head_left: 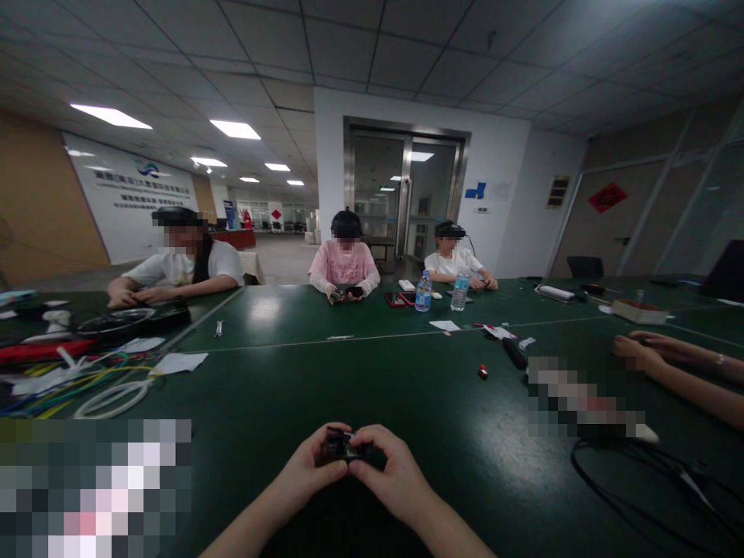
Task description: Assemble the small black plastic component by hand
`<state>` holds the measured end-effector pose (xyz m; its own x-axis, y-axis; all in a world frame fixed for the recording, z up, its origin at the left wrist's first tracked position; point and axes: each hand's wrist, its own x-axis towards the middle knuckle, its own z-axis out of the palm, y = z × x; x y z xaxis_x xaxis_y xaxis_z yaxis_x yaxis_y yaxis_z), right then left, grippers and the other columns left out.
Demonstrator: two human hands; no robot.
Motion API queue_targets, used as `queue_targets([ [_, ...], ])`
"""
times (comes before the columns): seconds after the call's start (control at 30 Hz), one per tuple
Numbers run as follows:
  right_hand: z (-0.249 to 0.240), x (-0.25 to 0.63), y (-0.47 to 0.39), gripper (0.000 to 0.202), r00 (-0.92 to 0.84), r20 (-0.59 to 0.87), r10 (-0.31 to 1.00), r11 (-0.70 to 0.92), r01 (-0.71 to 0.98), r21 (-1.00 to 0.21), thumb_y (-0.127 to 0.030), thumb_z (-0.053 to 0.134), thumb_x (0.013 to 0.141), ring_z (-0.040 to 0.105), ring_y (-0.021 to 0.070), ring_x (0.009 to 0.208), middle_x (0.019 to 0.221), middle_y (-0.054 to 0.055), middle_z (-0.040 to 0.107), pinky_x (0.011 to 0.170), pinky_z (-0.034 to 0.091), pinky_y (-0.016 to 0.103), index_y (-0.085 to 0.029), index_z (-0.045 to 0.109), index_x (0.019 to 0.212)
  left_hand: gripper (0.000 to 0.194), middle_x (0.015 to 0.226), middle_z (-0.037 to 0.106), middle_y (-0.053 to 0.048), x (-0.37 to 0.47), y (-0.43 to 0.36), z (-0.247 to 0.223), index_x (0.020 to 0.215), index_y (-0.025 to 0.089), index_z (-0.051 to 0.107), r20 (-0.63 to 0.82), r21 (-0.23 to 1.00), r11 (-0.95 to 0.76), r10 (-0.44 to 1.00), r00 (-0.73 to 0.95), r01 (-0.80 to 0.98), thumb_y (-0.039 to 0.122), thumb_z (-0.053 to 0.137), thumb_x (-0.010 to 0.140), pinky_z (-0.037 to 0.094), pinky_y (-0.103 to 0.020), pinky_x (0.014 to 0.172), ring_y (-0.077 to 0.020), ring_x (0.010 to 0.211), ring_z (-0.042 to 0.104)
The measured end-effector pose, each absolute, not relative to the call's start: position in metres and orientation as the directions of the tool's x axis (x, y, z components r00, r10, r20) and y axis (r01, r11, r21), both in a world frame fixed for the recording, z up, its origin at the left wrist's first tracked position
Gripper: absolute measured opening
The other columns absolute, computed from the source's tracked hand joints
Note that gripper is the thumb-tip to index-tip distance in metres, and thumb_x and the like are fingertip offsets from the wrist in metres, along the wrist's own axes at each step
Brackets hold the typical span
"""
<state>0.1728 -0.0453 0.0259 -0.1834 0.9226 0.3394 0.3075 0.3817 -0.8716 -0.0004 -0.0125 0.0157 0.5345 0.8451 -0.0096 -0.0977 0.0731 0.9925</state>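
Note:
Near the front middle of the green table, my left hand and my right hand meet around a small black object. Fingers and thumbs of both hands press on it, the left hand at its left side and the right hand at its right side. A small light or shiny part shows between the hands; what exactly the object is cannot be made out. The thumbs come close together at its near edge.
The green table bears tangled cables at left, a wrench, a small red item, bottles and a box. Three people sit across; another person's hands rest at right. A black cable lies front right.

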Motion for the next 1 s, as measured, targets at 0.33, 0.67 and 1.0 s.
queue_targets([
  [0.33, 0.0257, 0.1739, -0.0461, 0.018, -0.189, 0.332, 0.924, 0.377, 0.31, -0.873, -0.017, 0.064, 0.07, 0.059, 0.0184, 0.089, 0.092, 0.001, 0.063, 0.081, 0.046, 0.033, -0.023, 0.063, 0.087, 0.047, 0.094, 0.061, -0.004, -0.0017, -0.0111, 0.0132, 0.101, 0.023, 0.054, -0.005, 0.991, 0.078, 0.833, 0.553, -0.109, 0.033, 0.074, 0.06, 0.041, -0.04, 0.082, -0.0232, 0.089, 0.057],
  [0.67, 0.028, 0.174, -0.0469, 0.017, -0.202, 0.309, 0.929, 0.36, 0.316, -0.878, -0.018, 0.064, 0.071, 0.059, 0.0184, 0.091, 0.094, 0.0, 0.062, 0.082, 0.045, 0.033, -0.024, 0.062, 0.087, 0.045, 0.097, 0.06, -0.004, -0.0044, -0.0093, 0.0102, 0.104, 0.023, 0.052, -0.008, 0.995, 0.064, 0.829, 0.559, -0.079, 0.033, 0.071, 0.064, 0.042, -0.038, 0.08, -0.0225, 0.091, 0.057],
  [1.0, 0.0228, 0.1739, -0.0431, 0.019, -0.204, 0.337, 0.919, 0.388, 0.316, -0.866, -0.018, 0.066, 0.069, 0.059, 0.0182, 0.089, 0.092, 0.002, 0.063, 0.082, 0.045, 0.032, -0.021, 0.062, 0.087, 0.051, 0.09, 0.061, -0.003, -0.0011, -0.0095, 0.0106, 0.1, 0.021, 0.053, 0.017, 0.992, 0.053, 0.837, 0.546, -0.112, 0.037, 0.075, 0.058, 0.04, -0.035, 0.078, -0.0202, 0.086, 0.056],
])
